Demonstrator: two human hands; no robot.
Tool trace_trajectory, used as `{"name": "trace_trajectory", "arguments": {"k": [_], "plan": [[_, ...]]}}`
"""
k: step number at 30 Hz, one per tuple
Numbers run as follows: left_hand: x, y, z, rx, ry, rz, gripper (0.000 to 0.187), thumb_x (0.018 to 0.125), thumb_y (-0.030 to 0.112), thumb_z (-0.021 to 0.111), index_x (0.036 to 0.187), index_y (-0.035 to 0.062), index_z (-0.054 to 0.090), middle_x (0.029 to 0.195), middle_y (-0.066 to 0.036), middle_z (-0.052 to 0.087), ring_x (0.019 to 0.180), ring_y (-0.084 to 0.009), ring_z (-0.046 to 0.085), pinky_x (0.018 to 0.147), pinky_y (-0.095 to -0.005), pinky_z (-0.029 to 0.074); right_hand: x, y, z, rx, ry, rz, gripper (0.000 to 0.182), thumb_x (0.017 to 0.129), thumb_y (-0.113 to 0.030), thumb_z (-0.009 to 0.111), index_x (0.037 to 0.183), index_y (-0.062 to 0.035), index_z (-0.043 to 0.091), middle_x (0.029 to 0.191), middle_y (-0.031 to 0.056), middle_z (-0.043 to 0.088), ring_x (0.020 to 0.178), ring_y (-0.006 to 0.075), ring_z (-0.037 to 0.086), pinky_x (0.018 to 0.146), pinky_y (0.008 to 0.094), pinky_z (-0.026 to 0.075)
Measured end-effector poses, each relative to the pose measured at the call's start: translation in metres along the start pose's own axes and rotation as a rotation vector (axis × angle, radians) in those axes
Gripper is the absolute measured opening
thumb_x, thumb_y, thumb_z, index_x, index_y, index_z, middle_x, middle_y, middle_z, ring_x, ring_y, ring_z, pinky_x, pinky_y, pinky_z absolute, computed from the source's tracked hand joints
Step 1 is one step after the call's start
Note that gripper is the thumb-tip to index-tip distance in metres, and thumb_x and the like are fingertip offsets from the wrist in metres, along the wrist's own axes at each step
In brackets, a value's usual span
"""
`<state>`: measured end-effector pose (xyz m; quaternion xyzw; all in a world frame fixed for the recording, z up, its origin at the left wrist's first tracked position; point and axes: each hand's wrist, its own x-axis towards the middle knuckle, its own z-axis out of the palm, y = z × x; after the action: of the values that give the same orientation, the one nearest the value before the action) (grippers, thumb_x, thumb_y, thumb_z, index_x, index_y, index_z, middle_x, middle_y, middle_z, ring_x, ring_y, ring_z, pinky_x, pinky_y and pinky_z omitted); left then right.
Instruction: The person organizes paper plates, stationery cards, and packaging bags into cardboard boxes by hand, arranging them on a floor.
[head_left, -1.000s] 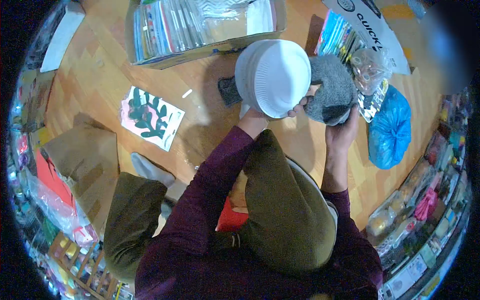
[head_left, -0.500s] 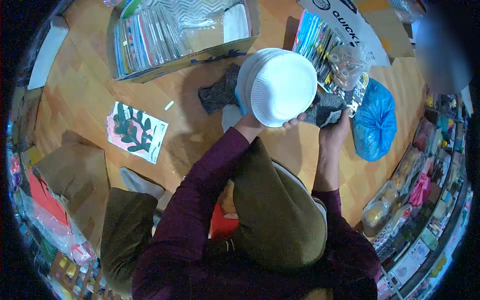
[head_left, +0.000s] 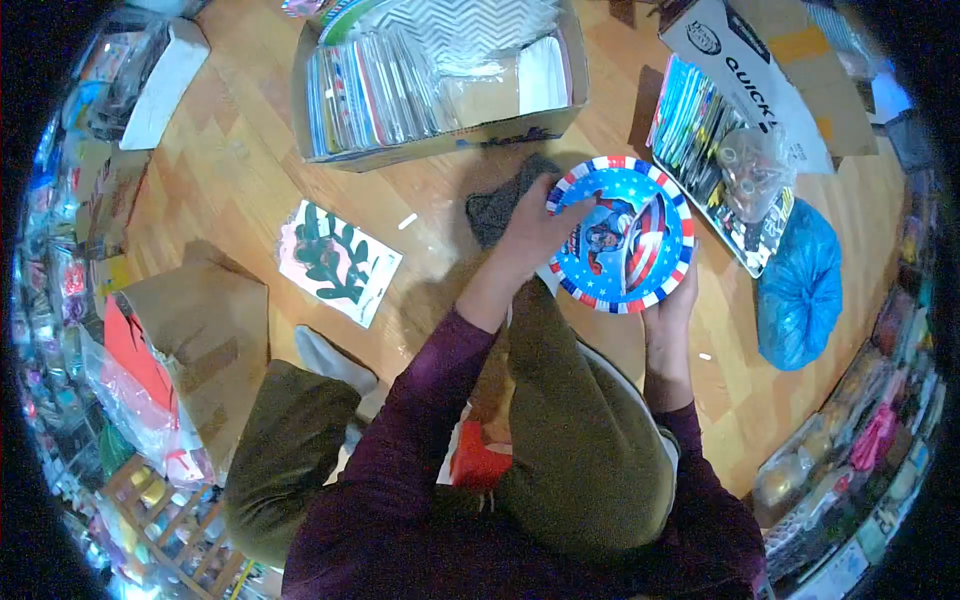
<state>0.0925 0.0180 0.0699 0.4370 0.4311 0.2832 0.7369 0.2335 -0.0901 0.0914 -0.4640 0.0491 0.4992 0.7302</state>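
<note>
Above the wooden floor (head_left: 220, 170), the left hand (head_left: 541, 226) is pinching a printed plate (head_left: 606, 240), likely light, bendable, best held by the rim; the right hand (head_left: 679, 294) is hiding behind, fingers' grip unseen.

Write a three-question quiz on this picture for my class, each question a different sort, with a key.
1. True or false: the face of the printed plate shown to the camera is plain white.

2. Which lies to the right of the plate in the picture?
A) open cardboard box
B) blue plastic bag
C) leaf-patterned card

3. Short answer: which grip, left or right, has a digit lying over the plate's face?

Key:
1. False; it is blue with stars.
2. B.
3. The left grip; the right grip is partly hidden by the plate.
</note>
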Motion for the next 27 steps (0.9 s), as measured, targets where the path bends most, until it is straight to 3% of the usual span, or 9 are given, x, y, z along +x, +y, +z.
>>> {"name": "trace_trajectory", "arguments": {"k": [2,6,9,11,12,14,17,21,27], "plan": [[-0.010,0.016,-0.015,-0.130,-0.088,-0.087,0.048,0.073,0.015,0.063,0.110,-0.0047,0.040,0.093,-0.012,0.056,0.084,-0.0143,0.053,0.073,-0.0275,0.045,-0.002,-0.001,0.007,0.017,-0.017,0.024,0.045,0.088,-0.039,0.032,0.116,-0.0045,0.041,0.112,0.0119,0.049,0.103,0.0242,0.048,0.090,0.0391,0.037],[-0.007,0.044,-0.034,0.042,-0.160,0.108,0.050,0.070,0.011,0.065,0.110,-0.0051,0.039,0.096,-0.015,0.055,0.090,-0.0161,0.052,0.075,-0.0264,0.044,0.002,-0.001,0.015,0.002,-0.045,0.044,0.044,0.089,-0.037,0.033,0.114,-0.0035,0.042,0.110,0.0113,0.050,0.102,0.0235,0.048,0.090,0.0382,0.037],[0.011,0.078,-0.055,0.432,-0.040,0.308,0.045,0.068,0.009,0.064,0.105,-0.0056,0.042,0.092,-0.015,0.056,0.087,-0.0178,0.053,0.073,-0.0266,0.044,0.010,-0.004,0.020,0.047,-0.108,-0.093,0.039,0.089,-0.034,0.035,0.111,-0.0040,0.045,0.111,0.0094,0.051,0.103,0.0212,0.048,0.089,0.0364,0.037],[0.020,0.108,-0.064,0.604,0.245,0.395,0.044,0.067,0.009,0.065,0.103,-0.0062,0.045,0.088,-0.016,0.057,0.081,-0.0184,0.055,0.070,-0.0271,0.045,0.016,-0.007,0.007,0.062,-0.095,-0.099,0.039,0.089,-0.034,0.035,0.110,-0.0037,0.045,0.111,0.0093,0.051,0.103,0.0212,0.048,0.089,0.0363,0.037],[0.030,0.115,-0.069,0.411,0.264,0.315,0.044,0.067,0.010,0.064,0.101,-0.0083,0.045,0.086,-0.017,0.057,0.076,-0.0188,0.057,0.067,-0.0274,0.046,0.019,-0.008,-0.001,0.064,-0.085,-0.103,0.039,0.089,-0.034,0.035,0.110,-0.0035,0.046,0.110,0.0093,0.051,0.102,0.0212,0.049,0.089,0.0362,0.037],[0.068,0.112,-0.096,0.641,0.395,0.379,0.043,0.067,0.010,0.064,0.099,-0.0106,0.044,0.084,-0.017,0.058,0.073,-0.0188,0.058,0.062,-0.0271,0.047,0.018,-0.007,-0.009,0.070,-0.078,-0.103,0.038,0.089,-0.033,0.034,0.110,-0.0033,0.046,0.110,0.0097,0.051,0.103,0.0214,0.048,0.089,0.0360,0.037],[0.094,0.119,-0.100,0.433,0.407,0.183,0.042,0.064,0.011,0.068,0.092,-0.0111,0.046,0.080,-0.017,0.059,0.067,-0.0185,0.059,0.055,-0.0286,0.047,0.010,-0.009,-0.015,0.037,-0.007,-0.076,0.039,0.089,-0.032,0.034,0.110,-0.0008,0.045,0.110,0.0105,0.051,0.103,0.0214,0.048,0.089,0.0352,0.037],[0.136,0.102,-0.114,0.571,0.502,0.285,0.038,0.063,0.011,0.069,0.085,-0.0121,0.050,0.079,-0.018,0.059,0.066,-0.0202,0.059,0.055,-0.0297,0.048,0.008,-0.011,-0.028,-0.005,0.071,-0.075,0.037,0.089,-0.032,0.034,0.104,-0.0016,0.048,0.104,0.0104,0.054,0.098,0.0211,0.051,0.086,0.0347,0.038],[0.157,0.087,-0.106,0.669,0.551,0.072,0.044,0.062,0.022,0.071,0.087,-0.0109,0.057,0.083,-0.017,0.061,0.069,-0.0200,0.059,0.058,-0.0299,0.047,0.011,-0.016,-0.034,-0.029,0.120,-0.049,0.036,0.090,-0.032,0.034,0.100,-0.0018,0.050,0.099,0.0105,0.056,0.094,0.0212,0.052,0.084,0.0345,0.039]]}}
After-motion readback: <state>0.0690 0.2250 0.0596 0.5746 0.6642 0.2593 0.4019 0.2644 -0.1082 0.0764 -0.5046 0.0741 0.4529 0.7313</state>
